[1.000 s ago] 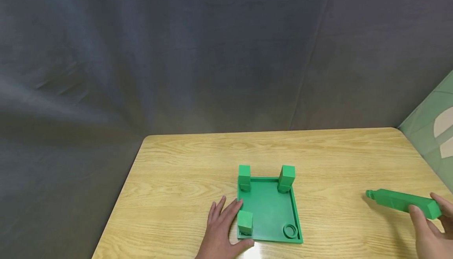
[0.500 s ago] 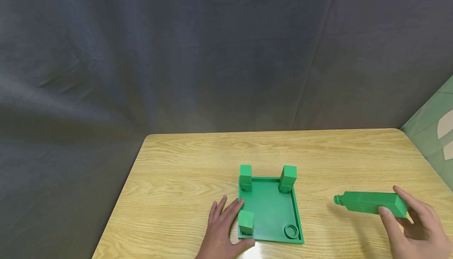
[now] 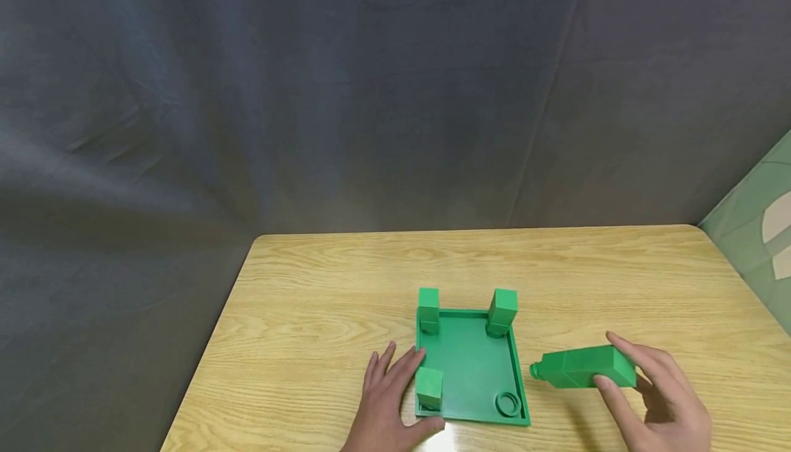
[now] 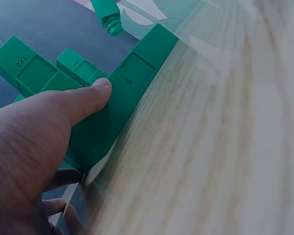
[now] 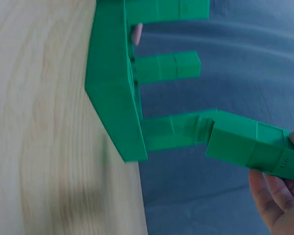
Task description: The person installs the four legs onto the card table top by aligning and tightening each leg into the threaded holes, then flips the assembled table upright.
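- Two bare hands work on a wooden table (image 3: 309, 287) — we see them from above.
- Our left hand (image 3: 389, 404) rests with relaxed fingers against the left edge of a green square base (image 3: 472, 369), thumb pressing its side.
- Three green legs (image 3: 428, 309) stand upright in the base's corners.
- Our right hand (image 3: 658, 397) grips a fourth green leg (image 3: 581, 367) — held sideways just right of the base, above the table.

green peg (image 3: 581, 367), held level, beside green tray (image 3: 472, 369)
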Available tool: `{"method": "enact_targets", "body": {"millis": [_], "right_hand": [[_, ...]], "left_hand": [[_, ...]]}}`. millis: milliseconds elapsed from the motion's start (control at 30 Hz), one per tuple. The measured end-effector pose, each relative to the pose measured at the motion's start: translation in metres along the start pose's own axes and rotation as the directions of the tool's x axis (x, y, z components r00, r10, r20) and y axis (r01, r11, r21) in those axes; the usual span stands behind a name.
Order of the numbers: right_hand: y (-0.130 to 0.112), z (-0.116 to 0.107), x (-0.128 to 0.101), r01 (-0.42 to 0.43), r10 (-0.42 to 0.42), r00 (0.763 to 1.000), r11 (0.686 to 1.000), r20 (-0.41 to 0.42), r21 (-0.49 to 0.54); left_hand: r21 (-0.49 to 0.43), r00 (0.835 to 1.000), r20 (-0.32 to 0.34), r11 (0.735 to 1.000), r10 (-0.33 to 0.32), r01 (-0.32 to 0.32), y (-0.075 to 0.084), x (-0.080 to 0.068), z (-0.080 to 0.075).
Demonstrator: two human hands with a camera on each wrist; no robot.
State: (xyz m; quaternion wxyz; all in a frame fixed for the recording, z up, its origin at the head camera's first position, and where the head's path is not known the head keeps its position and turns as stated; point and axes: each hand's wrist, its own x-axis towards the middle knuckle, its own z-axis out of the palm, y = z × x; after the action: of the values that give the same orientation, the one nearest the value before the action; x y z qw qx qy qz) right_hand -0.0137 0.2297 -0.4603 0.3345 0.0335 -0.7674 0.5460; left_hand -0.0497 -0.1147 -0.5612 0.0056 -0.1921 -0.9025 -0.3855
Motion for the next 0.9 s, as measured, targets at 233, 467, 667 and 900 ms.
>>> {"method": "enact_targets", "body": {"millis": [233, 467, 667, 900], "right_hand": [[0.008, 0.015, -0.014, 0.089, -0.092, 0.99, 0.996, 0.103, 0.031], [0.023, 0.022, -0.025, 0.186, -0.2, 0.966, 0.978, 0.165, 0.1], [0.026, 0.023, -0.026, 0.21, -0.225, 0.95, 0.974, 0.215, 0.091], [0.031, 0.024, -0.026, 0.298, -0.307, 0.919, 0.952, 0.248, 0.074]], "left_hand": [[0.01, 1.0, -0.01, 1.0, 0.011, -0.011, 0.0, 0.0, 0.0], [0.019, 1.0, -0.014, 1.0, 0.017, -0.016, 0.0, 0.0, 0.001], [0.006, 1.0, -0.008, 1.0, 0.013, -0.013, 0.0, 0.001, 0.001], [-0.007, 1.0, -0.008, 1.0, 0.009, -0.01, -0.001, 0.001, 0.001]]}}
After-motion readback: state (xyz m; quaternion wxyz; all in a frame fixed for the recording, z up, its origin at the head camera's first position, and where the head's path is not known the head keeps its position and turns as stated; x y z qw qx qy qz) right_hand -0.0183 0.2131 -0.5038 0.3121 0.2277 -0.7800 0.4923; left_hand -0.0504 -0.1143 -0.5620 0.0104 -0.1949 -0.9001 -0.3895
